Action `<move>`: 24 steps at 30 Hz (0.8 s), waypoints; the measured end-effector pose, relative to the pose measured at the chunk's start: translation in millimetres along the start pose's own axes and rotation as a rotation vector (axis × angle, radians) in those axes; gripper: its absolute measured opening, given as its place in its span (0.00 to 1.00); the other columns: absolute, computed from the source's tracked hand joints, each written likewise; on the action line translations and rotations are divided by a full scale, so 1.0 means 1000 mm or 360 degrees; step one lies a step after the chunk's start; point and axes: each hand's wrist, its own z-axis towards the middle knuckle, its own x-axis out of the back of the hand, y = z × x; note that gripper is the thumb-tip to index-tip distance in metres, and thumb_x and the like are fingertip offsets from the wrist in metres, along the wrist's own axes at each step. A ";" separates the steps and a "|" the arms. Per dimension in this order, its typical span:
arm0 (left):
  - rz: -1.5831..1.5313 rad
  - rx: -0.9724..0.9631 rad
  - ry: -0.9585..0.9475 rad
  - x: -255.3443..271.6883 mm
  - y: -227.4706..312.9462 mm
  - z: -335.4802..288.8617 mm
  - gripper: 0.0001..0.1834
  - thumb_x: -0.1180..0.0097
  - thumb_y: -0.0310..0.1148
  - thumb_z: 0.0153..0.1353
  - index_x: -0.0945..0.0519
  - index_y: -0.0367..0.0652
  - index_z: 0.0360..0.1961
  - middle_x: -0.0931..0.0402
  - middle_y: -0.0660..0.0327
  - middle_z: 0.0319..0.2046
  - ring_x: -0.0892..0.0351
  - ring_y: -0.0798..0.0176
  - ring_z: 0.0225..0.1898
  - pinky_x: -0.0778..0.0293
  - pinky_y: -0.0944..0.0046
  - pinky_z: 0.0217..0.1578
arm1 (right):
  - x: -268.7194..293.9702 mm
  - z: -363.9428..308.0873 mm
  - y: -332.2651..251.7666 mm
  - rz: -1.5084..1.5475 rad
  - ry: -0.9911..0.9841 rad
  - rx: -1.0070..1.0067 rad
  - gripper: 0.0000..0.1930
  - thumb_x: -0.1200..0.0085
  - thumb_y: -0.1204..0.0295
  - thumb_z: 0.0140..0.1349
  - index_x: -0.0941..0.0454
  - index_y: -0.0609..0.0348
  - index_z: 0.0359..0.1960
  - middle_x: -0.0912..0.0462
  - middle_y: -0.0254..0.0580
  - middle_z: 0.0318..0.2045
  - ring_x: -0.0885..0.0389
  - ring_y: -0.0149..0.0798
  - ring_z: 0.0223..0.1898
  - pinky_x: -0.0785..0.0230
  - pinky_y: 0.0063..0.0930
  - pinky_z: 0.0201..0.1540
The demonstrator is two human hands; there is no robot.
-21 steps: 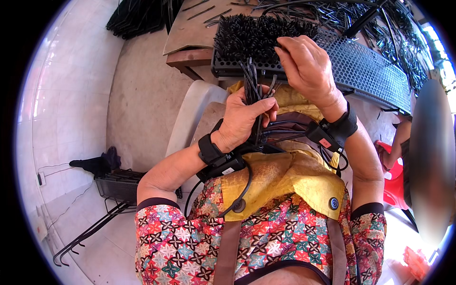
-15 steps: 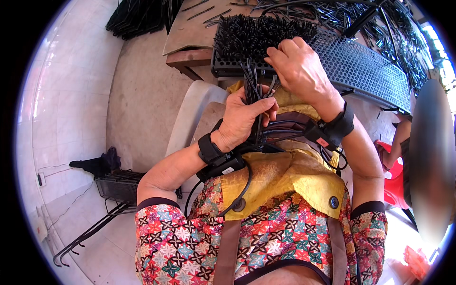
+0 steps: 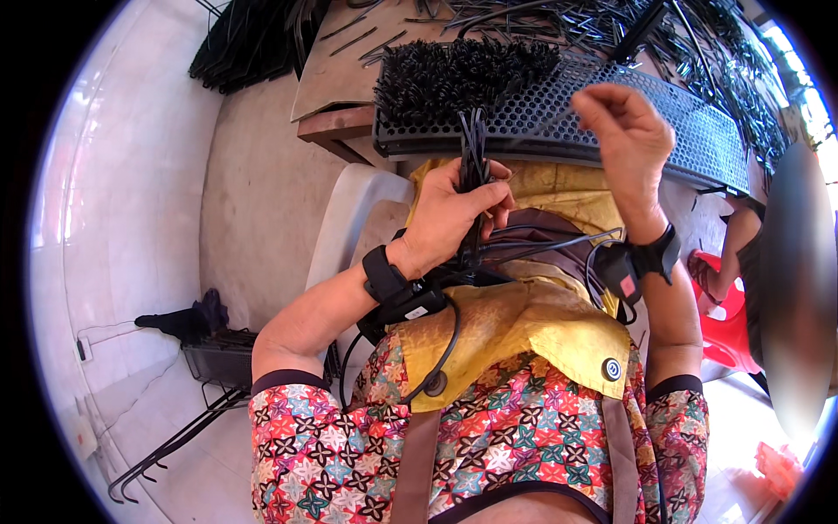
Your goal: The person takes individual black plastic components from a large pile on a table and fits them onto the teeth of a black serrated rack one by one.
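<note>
My left hand [image 3: 445,214] is closed around a bundle of thin black strips [image 3: 473,144], whose upper ends fan out above the fingers. My right hand [image 3: 633,144] is raised to the right, fingers pinched at the end of a single dark strip [image 3: 550,124] that is smeared by motion. It hovers in front of a long black perforated metal panel [image 3: 663,113]. Dense black looped strips [image 3: 463,77] fill the panel's left part, while its holes show bare on the right. Both wrists carry black strapped devices with cables.
Behind the panel a wooden table [image 3: 336,65] bears many loose black strips [image 3: 742,105]. Dark racks [image 3: 244,48] stand at the far left. A white chair [image 3: 336,210] is beside my lap. At the right, another person's arm [image 3: 729,253] is near a red stool [image 3: 733,327].
My right hand has moved right, away from the packed strips, and now holds a single strip out over the panel. The left hand stays nearly in place with its bundle.
</note>
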 end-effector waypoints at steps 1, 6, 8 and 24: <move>0.0011 0.0011 -0.0006 -0.002 0.001 0.004 0.10 0.46 0.26 0.60 0.27 0.36 0.42 0.23 0.57 0.26 0.24 0.67 0.24 0.32 0.72 0.18 | 0.001 0.007 0.001 -0.0066 0.0072 0.0138 0.06 0.38 0.78 0.53 0.20 0.62 0.32 0.19 0.31 0.25 0.25 0.19 0.26 0.31 0.14 0.29; -0.0074 0.0035 -0.0095 -0.011 -0.003 0.014 0.11 0.44 0.26 0.59 0.27 0.36 0.42 0.23 0.57 0.26 0.25 0.67 0.22 0.35 0.73 0.17 | -0.006 0.032 0.012 -0.0354 0.0219 0.0704 0.06 0.38 0.77 0.52 0.20 0.62 0.31 0.19 0.34 0.24 0.24 0.21 0.25 0.31 0.16 0.28; -0.0108 0.0038 -0.0112 -0.010 -0.006 0.015 0.11 0.43 0.26 0.59 0.27 0.36 0.42 0.23 0.57 0.26 0.26 0.67 0.22 0.36 0.73 0.16 | -0.012 0.035 0.013 -0.0446 0.0165 0.0878 0.05 0.39 0.79 0.51 0.21 0.62 0.29 0.19 0.40 0.25 0.21 0.32 0.25 0.29 0.21 0.29; -0.0273 0.0117 -0.0256 -0.005 -0.007 0.012 0.10 0.44 0.27 0.59 0.26 0.37 0.42 0.23 0.55 0.27 0.26 0.67 0.21 0.37 0.72 0.16 | -0.020 0.018 0.008 -0.0779 -0.0404 0.0976 0.07 0.41 0.74 0.52 0.22 0.63 0.31 0.22 0.44 0.24 0.23 0.43 0.27 0.30 0.31 0.29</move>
